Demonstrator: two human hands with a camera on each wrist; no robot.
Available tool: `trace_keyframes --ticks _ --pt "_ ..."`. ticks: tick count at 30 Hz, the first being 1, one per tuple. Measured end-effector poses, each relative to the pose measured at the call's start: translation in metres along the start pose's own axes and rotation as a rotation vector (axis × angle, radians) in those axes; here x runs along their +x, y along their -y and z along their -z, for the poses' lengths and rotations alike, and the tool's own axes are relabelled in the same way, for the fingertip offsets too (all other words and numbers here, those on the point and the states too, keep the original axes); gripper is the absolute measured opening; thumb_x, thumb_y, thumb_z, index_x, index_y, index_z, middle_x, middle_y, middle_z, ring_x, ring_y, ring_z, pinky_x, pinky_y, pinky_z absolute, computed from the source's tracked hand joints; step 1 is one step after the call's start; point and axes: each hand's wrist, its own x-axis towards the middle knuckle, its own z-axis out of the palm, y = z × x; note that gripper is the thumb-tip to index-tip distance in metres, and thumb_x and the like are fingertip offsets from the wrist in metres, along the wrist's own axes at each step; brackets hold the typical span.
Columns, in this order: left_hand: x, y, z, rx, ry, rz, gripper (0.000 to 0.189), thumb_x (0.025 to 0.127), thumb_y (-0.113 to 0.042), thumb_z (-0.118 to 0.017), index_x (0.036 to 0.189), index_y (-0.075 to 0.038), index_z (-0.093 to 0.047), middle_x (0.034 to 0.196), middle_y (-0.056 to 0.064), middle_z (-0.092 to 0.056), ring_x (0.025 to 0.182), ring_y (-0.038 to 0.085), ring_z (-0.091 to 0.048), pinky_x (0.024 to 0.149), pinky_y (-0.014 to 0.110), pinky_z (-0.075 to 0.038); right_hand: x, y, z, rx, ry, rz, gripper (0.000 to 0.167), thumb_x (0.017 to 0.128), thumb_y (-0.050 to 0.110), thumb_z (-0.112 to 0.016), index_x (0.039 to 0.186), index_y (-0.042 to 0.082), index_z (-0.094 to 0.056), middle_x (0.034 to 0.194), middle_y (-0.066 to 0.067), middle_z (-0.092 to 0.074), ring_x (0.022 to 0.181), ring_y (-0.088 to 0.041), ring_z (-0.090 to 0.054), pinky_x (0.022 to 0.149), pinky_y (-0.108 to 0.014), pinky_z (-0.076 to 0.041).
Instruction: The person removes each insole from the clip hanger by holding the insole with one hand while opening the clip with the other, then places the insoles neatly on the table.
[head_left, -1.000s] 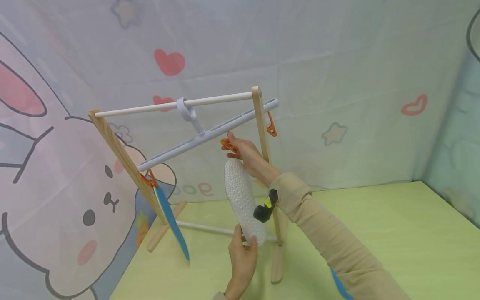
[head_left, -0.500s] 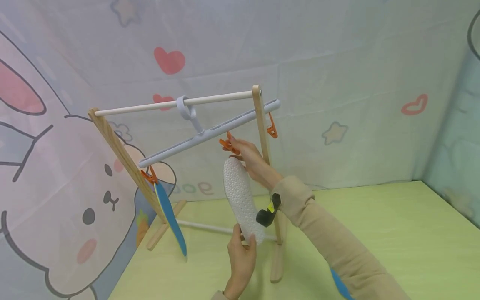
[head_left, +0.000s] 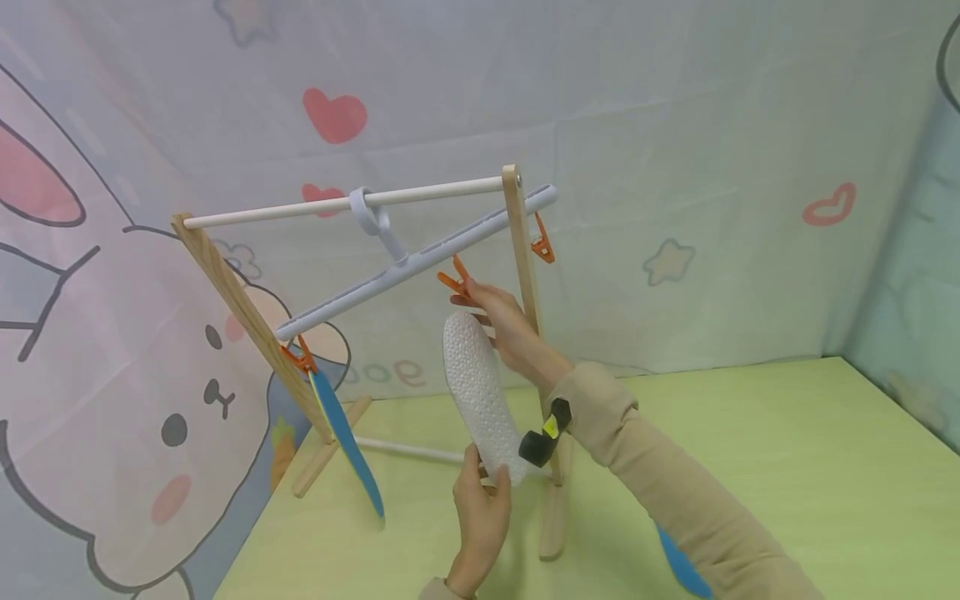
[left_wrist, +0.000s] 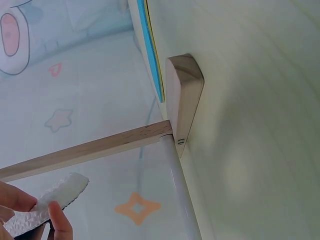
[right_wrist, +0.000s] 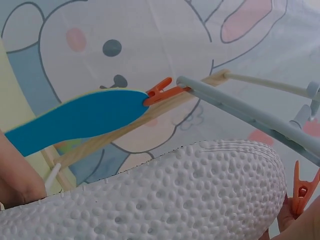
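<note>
Head view: one white insole (head_left: 478, 392), studded face showing, slanting in mid-air below a pale hanger (head_left: 337, 304). Left hand (head_left: 482, 508), thumb and fingers closed on the insole's lower end. Right hand (head_left: 510, 325), at its upper end, pinching an orange clip (head_left: 452, 283) beneath the hanger. The two hands are apart, one above the other. Hanger, tilted, hooked over the white rod (head_left: 270, 213) of a wooden stand (head_left: 232, 287). One blue insole (head_left: 347, 442), hanging from a second clip (head_left: 302, 360) near the hanger's lower end; a third clip (head_left: 543, 246) at the raised end. One blue piece (head_left: 681, 567), partly hidden by the right sleeve (head_left: 667, 483), on the green tabletop (head_left: 810, 467).

Left wrist view: insole end between thumb and fingers; beyond it, a wooden foot (left_wrist: 186, 95) and a white lower bar (left_wrist: 181, 190).

Right wrist view: studded face across the foreground — right fingers at its rounded end, beside the pinched clip. Whether that clip grips the insole, cannot tell. Behind: rabbit-printed backdrop (right_wrist: 165, 35).
</note>
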Motion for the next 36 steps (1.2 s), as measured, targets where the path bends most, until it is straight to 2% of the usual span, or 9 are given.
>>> trace_keyframes --ticks 6,15,26,36 --pt "0.000 0.002 0.000 0.004 0.005 0.014 0.031 0.075 0.012 -0.058 0.104 0.000 -0.052 0.087 0.014 -0.063 0.067 0.021 -0.061 0.047 0.016 -0.049 -0.004 -0.004 0.001 -0.035 0.001 0.002 0.040 0.092 0.034 -0.043 0.124 0.010 -0.046 0.129 -0.006 -0.050 0.121 -0.026 -0.041 0.099 -0.045 -0.031" --pt "0.000 0.004 0.000 0.002 0.000 0.020 0.032 0.076 0.010 -0.058 0.106 0.001 -0.052 0.087 0.015 -0.063 0.067 0.022 -0.060 0.047 0.017 -0.048 -0.009 -0.011 0.004 -0.031 0.003 -0.006 0.042 0.092 0.035 -0.043 0.124 0.008 -0.045 0.130 -0.006 -0.047 0.122 -0.027 -0.039 0.102 -0.046 -0.029" --pt "0.002 0.002 0.001 0.026 -0.005 0.022 0.030 0.075 0.011 -0.057 0.103 0.002 -0.051 0.085 0.014 -0.062 0.066 0.019 -0.060 0.046 0.017 -0.048 -0.022 -0.019 0.009 -0.037 0.018 0.015 0.052 0.092 0.035 -0.042 0.136 0.010 -0.031 0.138 -0.007 -0.039 0.128 -0.027 -0.032 0.106 -0.049 -0.023" --pt "0.002 0.002 0.002 0.024 0.017 0.020 0.030 0.076 0.011 -0.056 0.104 0.002 -0.050 0.088 0.015 -0.062 0.068 0.020 -0.060 0.047 0.016 -0.048 -0.036 -0.024 0.012 -0.069 0.017 0.021 0.053 0.091 0.037 -0.043 0.135 0.010 -0.032 0.138 -0.006 -0.037 0.129 -0.027 -0.029 0.108 -0.052 -0.016"
